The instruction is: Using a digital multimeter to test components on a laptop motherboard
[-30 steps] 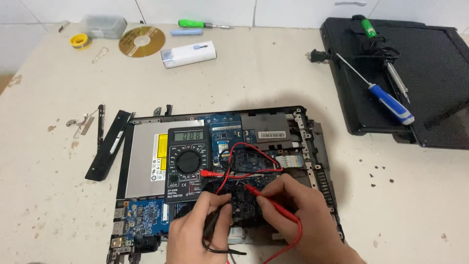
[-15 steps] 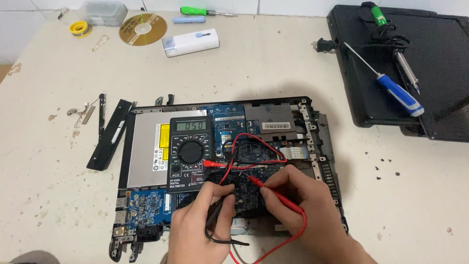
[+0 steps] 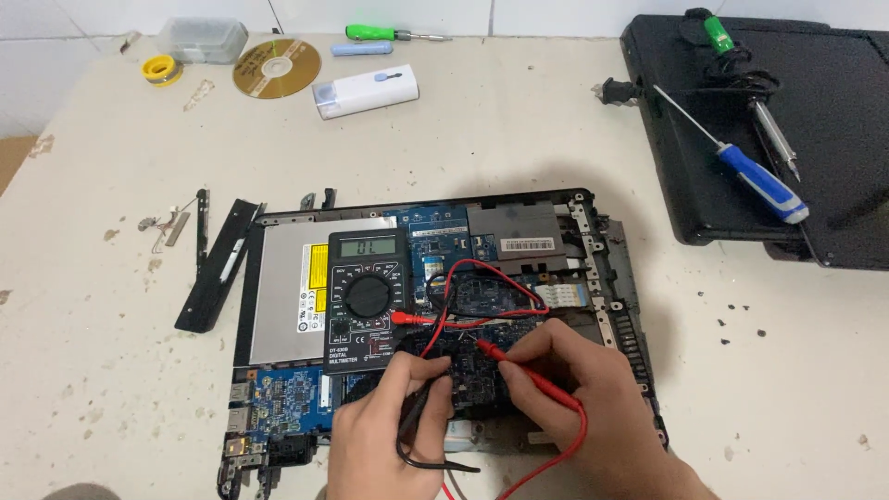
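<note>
Both hands have slid a little toward the near edge of the table since a second ago, and the probe tips sit at almost the same spot on the board.

The left hand (image 3: pixel 384 431) pinches the black probe (image 3: pixel 414 412) between thumb and fingers. The right hand (image 3: pixel 579 403) pinches the red probe (image 3: pixel 528 370) the same way, fingers pressed close around it. Both tips point down at the dark middle of the blue circuit board (image 3: pixel 463 296).

The open laptop base (image 3: pixel 593 250) lies near the middle of the table (image 3: pixel 519 139), close to the near edge. Its cover is off, so the opening-up part looks done. The testing looks to be under way, and I cannot tell how many spots are left to check.

The black multimeter (image 3: pixel 366 296) lies flat on the laptop, just beside the silver disc drive (image 3: pixel 282 287). Its grey screen is lit with a reading and its round dial is turned. Red and black wires loop from it to the probes.

A blue screwdriver (image 3: pixel 759 181) lies on the black cover at the far right corner. A gold disc (image 3: pixel 276 68) lies at the far left.
</note>
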